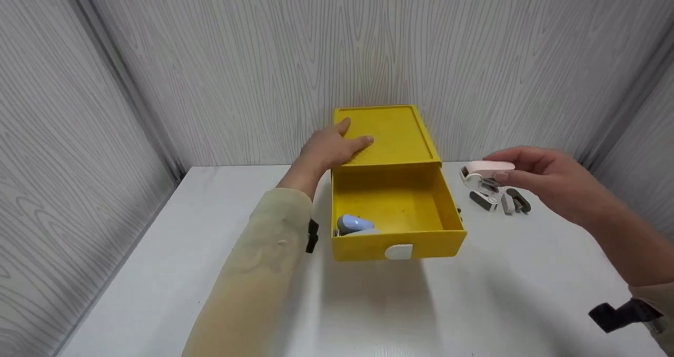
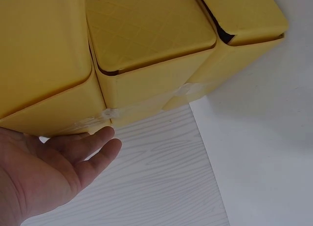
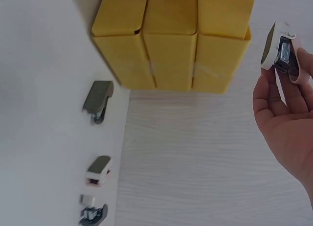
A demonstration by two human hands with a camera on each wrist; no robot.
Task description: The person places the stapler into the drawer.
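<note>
Left hand (image 1: pixel 331 146) flat on yellow box (image 1: pixel 389 136), right hand (image 1: pixel 547 180) pinching one pink stapler (image 1: pixel 487 168)

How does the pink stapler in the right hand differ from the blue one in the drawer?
The pink stapler is pale pink; the blue stapler is light blue. The pink one is held in the air by the right hand, right of the yellow drawer; the blue one lies in the drawer's front left corner, untouched. The pink one shows whole; the drawer's front wall partly hides the blue one. Both look like small staplers.

Pale beige sleeves (image 1: pixel 263 262), black wrist straps (image 1: pixel 618 315)
</note>
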